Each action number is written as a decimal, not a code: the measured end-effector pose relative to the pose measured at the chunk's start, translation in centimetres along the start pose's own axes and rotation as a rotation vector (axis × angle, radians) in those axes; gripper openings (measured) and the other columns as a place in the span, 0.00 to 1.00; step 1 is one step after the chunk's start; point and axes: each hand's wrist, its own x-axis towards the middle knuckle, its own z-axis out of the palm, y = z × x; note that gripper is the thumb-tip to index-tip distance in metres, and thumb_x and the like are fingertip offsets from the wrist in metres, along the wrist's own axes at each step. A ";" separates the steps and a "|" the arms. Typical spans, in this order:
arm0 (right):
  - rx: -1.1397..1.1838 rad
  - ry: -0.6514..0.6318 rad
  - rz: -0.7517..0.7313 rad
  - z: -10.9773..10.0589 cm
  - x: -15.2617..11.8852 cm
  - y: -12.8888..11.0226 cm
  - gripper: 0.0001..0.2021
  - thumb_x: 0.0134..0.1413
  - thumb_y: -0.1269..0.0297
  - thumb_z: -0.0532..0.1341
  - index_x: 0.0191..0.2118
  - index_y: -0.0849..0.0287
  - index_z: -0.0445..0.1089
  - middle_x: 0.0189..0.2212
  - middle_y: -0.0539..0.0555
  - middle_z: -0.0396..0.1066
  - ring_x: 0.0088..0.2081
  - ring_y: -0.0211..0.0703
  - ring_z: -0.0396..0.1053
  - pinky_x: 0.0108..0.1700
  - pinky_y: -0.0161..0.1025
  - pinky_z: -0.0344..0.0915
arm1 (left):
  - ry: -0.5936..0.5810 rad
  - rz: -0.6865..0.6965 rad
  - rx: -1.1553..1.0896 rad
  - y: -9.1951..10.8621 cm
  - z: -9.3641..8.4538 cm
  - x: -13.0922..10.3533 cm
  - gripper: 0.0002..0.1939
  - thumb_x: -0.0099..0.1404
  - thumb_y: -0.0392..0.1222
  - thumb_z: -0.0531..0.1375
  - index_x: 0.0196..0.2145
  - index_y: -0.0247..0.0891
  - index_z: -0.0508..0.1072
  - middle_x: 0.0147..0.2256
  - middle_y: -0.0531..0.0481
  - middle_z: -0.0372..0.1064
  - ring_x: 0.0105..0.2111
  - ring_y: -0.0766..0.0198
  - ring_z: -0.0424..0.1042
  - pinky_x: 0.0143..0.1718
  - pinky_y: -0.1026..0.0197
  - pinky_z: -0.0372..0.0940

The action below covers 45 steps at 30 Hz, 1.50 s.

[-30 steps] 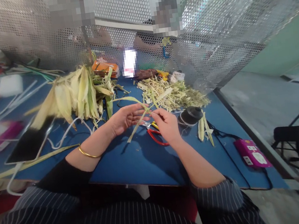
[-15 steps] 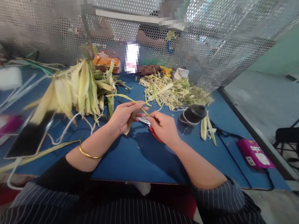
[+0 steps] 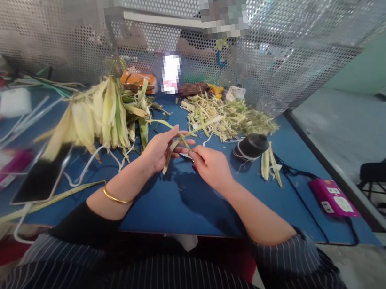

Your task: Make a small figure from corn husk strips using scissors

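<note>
Narrow pale-green corn husk strips (image 3: 202, 126) cross one another between my two hands. My left hand (image 3: 158, 153) holds them, its thumb up near the crossing and its fingers stretched behind; one strip end hangs below the palm. My right hand (image 3: 212, 164) is closed, pinching the lower end of a strip between thumb and forefinger. Beneath it, a red-handled cutting tool (image 3: 195, 165) lies mostly hidden; only a bit of metal and red shows. A black spool or cone (image 3: 250, 147) wound with pale cord lies right of my right hand.
Whole husks (image 3: 98, 114) are piled at the back left, shredded husk (image 3: 224, 114) at the back right. A lit phone (image 3: 171, 74) leans near the mesh partition (image 3: 177, 28). A dark tablet-like slab (image 3: 43, 178) lies left, a purple power strip (image 3: 333, 198) right. Someone sits behind the mesh.
My left thumb has lifted from lying across the strips to pointing upward. The right hand has covered more of the red handle. The view has shifted slightly.
</note>
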 end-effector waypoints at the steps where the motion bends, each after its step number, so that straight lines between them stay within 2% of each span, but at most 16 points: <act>1: -0.019 0.004 0.003 0.1 0.0 0.0 0.13 0.61 0.60 0.50 0.29 0.57 0.65 0.23 0.50 0.69 0.26 0.37 0.64 0.29 0.34 0.51 | -0.001 0.012 0.013 0.0 0.0 -0.1 0.15 0.59 0.46 0.61 0.41 0.34 0.73 0.39 0.41 0.75 0.23 0.69 0.72 0.17 0.70 0.58; 5: -0.099 0.007 -0.005 0.2 0.0 -0.2 0.15 0.61 0.57 0.50 0.27 0.57 0.65 0.21 0.49 0.67 0.24 0.37 0.62 0.26 0.35 0.47 | 0.067 0.082 0.034 -0.2 0.1 -0.2 0.12 0.57 0.36 0.63 0.40 0.33 0.74 0.36 0.43 0.76 0.21 0.73 0.70 0.17 0.72 0.57; 10: -0.193 -0.008 -0.045 -0.5 -0.1 -0.2 0.19 0.61 0.53 0.49 0.25 0.58 0.66 0.21 0.50 0.66 0.22 0.37 0.60 0.26 0.36 0.46 | 0.132 0.078 0.012 0.1 0.0 -0.1 0.11 0.57 0.35 0.63 0.39 0.32 0.74 0.35 0.43 0.76 0.22 0.72 0.70 0.19 0.71 0.61; 12: -0.211 0.112 -0.089 -1.1 -0.1 0.1 0.18 0.60 0.51 0.51 0.29 0.58 0.69 0.25 0.53 0.69 0.27 0.39 0.64 0.29 0.37 0.51 | 0.121 0.069 0.011 0.1 0.1 -0.2 0.11 0.57 0.39 0.63 0.37 0.31 0.75 0.35 0.42 0.76 0.23 0.72 0.70 0.21 0.70 0.63; 15: -0.238 0.395 -0.182 -2.2 -0.3 0.4 0.14 0.58 0.54 0.55 0.37 0.57 0.72 0.33 0.56 0.71 0.36 0.44 0.67 0.39 0.40 0.56 | 0.092 0.098 0.063 -0.3 0.7 -0.7 0.11 0.57 0.42 0.63 0.36 0.31 0.76 0.34 0.42 0.76 0.22 0.71 0.70 0.23 0.69 0.64; 17: -0.250 0.484 -0.193 -2.6 -0.3 0.5 0.12 0.57 0.56 0.56 0.38 0.56 0.72 0.33 0.56 0.71 0.38 0.46 0.67 0.43 0.43 0.56 | 0.015 0.118 0.167 -1.0 1.3 -1.1 0.10 0.57 0.42 0.62 0.34 0.32 0.76 0.31 0.43 0.76 0.21 0.71 0.70 0.23 0.67 0.65; 19: -0.201 0.440 -0.143 -2.5 -0.1 0.5 0.12 0.55 0.55 0.58 0.38 0.56 0.73 0.31 0.55 0.70 0.37 0.45 0.67 0.43 0.44 0.57 | -0.129 0.079 0.307 -1.9 2.0 -1.5 0.08 0.57 0.41 0.62 0.29 0.32 0.76 0.25 0.44 0.74 0.20 0.69 0.70 0.23 0.66 0.65; 21: -0.033 0.286 -0.048 -2.2 0.2 0.4 0.12 0.53 0.54 0.59 0.35 0.57 0.73 0.30 0.53 0.69 0.33 0.42 0.67 0.39 0.42 0.59 | -0.240 0.060 0.428 -2.9 2.6 -1.8 0.08 0.57 0.39 0.61 0.25 0.31 0.76 0.20 0.46 0.72 0.19 0.68 0.70 0.23 0.66 0.66; 23: 0.215 0.123 0.078 -2.0 0.6 0.4 0.13 0.52 0.54 0.60 0.30 0.59 0.73 0.26 0.52 0.69 0.27 0.38 0.65 0.32 0.38 0.60 | -0.319 0.006 0.498 -3.6 3.1 -2.1 0.08 0.56 0.40 0.61 0.25 0.32 0.76 0.22 0.46 0.73 0.19 0.68 0.70 0.23 0.65 0.67; 26: 0.429 0.125 0.187 -2.2 0.7 0.1 0.13 0.54 0.55 0.58 0.29 0.60 0.72 0.23 0.51 0.70 0.25 0.37 0.64 0.28 0.36 0.60 | -0.374 -0.113 0.494 -4.0 3.3 -2.2 0.10 0.56 0.43 0.62 0.29 0.33 0.77 0.26 0.45 0.74 0.20 0.67 0.71 0.23 0.65 0.67; 30: 0.302 0.349 -0.012 -2.8 0.0 -0.5 0.10 0.58 0.61 0.56 0.32 0.57 0.72 0.30 0.52 0.70 0.33 0.39 0.68 0.36 0.38 0.64 | -0.249 -0.256 0.241 -3.4 2.8 -1.5 0.15 0.60 0.48 0.58 0.30 0.32 0.76 0.26 0.44 0.74 0.20 0.67 0.71 0.23 0.67 0.66; 32: 0.179 0.348 -0.146 -2.4 -0.5 -0.7 0.09 0.59 0.64 0.55 0.36 0.56 0.73 0.33 0.53 0.69 0.36 0.39 0.68 0.39 0.38 0.65 | -0.181 -0.317 0.065 -2.9 2.4 -0.9 0.14 0.63 0.45 0.55 0.29 0.32 0.75 0.26 0.45 0.74 0.21 0.69 0.71 0.22 0.69 0.65; 35: -0.089 0.285 -0.363 -1.2 -1.1 -0.8 0.11 0.59 0.68 0.53 0.42 0.54 0.72 0.35 0.55 0.70 0.37 0.41 0.69 0.40 0.39 0.65 | -0.038 -0.249 -0.111 -2.0 1.7 -0.2 0.12 0.65 0.39 0.54 0.29 0.32 0.74 0.23 0.48 0.72 0.18 0.72 0.67 0.17 0.72 0.61; 39: -0.389 0.266 -0.602 0.2 -1.4 -0.8 0.12 0.59 0.71 0.54 0.45 0.56 0.70 0.35 0.56 0.72 0.36 0.42 0.68 0.40 0.41 0.62 | -0.008 -0.177 -0.233 -0.7 1.1 -0.1 0.13 0.66 0.41 0.52 0.34 0.31 0.73 0.28 0.45 0.74 0.22 0.70 0.70 0.14 0.73 0.58; 42: -0.455 0.279 -0.660 0.7 -1.3 -0.6 0.12 0.58 0.73 0.54 0.46 0.58 0.69 0.35 0.57 0.72 0.36 0.42 0.68 0.41 0.42 0.62 | -0.012 -0.151 -0.305 -0.1 0.9 -0.4 0.12 0.67 0.41 0.52 0.36 0.30 0.72 0.32 0.42 0.74 0.26 0.67 0.73 0.16 0.72 0.62; 45: -0.427 0.293 -0.616 1.1 -1.2 0.0 0.13 0.59 0.72 0.53 0.47 0.58 0.68 0.36 0.58 0.72 0.37 0.43 0.69 0.43 0.43 0.62 | -0.020 -0.121 -0.362 0.2 0.8 -0.6 0.10 0.66 0.39 0.54 0.35 0.30 0.71 0.32 0.42 0.74 0.28 0.67 0.74 0.22 0.71 0.67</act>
